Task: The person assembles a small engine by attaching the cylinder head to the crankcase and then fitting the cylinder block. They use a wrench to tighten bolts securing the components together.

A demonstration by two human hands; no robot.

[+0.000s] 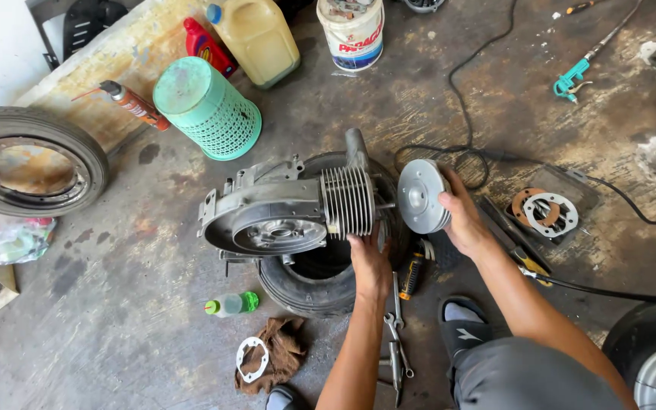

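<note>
On the stained concrete floor (153, 319), you've got a small engine (267, 216) resting across a tyre (305, 292), its finned cylinder (348, 202) facing right. Your left hand (368, 262) is cupped under the cylinder's lower edge, fingers loosely curled against the fins, steadying, not gripping around it. Your right hand (463, 216) is closed on the round cylinder head (421, 196), holding it by the rim just beside the cylinder's open end, apart from it, with studs showing in the gap.

Risks, as I judge them: the head sits tilted to the studs, so it could catch on them and bind. The engine only rests on the tyre, so a sideways push may rock it. Your grip is on the rim alone; an oily surface could let it slip toward your sandalled foot (461, 323). Pliers (396, 357) and a screwdriver (413, 275) lie close by your left forearm, easy to knock. A black cable (556, 163) runs behind your right hand. A gasket (252, 358) on a rag (282, 357) lies well apart, near a small bottle (231, 304).
</note>
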